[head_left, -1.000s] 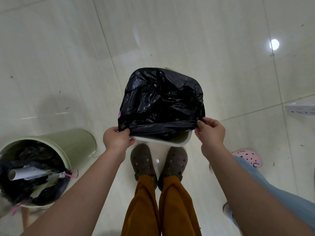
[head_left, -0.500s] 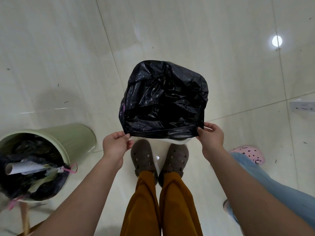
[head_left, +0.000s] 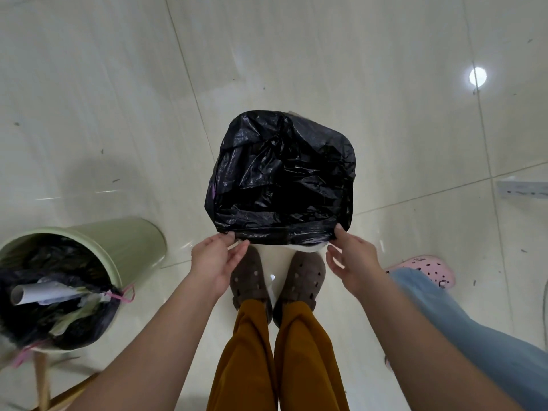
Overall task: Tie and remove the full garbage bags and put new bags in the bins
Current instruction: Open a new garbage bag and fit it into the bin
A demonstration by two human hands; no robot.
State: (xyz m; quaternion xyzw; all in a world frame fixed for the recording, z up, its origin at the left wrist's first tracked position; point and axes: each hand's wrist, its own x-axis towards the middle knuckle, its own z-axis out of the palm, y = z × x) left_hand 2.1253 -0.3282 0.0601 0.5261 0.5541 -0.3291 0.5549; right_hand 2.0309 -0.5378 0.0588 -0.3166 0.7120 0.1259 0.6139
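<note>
A pale tiled floor (head_left: 296,54) fills the view. On it at the left stands a green bin (head_left: 130,247), its black liner full of rubbish, with a paper roll (head_left: 44,292) on top and pink ties (head_left: 123,296) hanging at the rim. At centre a black bag (head_left: 281,179) is stretched over a white bin (head_left: 305,248), of which only a strip of the near rim shows. The left hand (head_left: 215,261) pinches the bag's near-left edge between thumb and fingers. The right hand (head_left: 353,259) has its thumb on the near-right edge; the other fingers are spread, apparently off the bag. Brown clogs (head_left: 249,277) stand just below the bin; a pink clog (head_left: 427,269) lies right.
</note>
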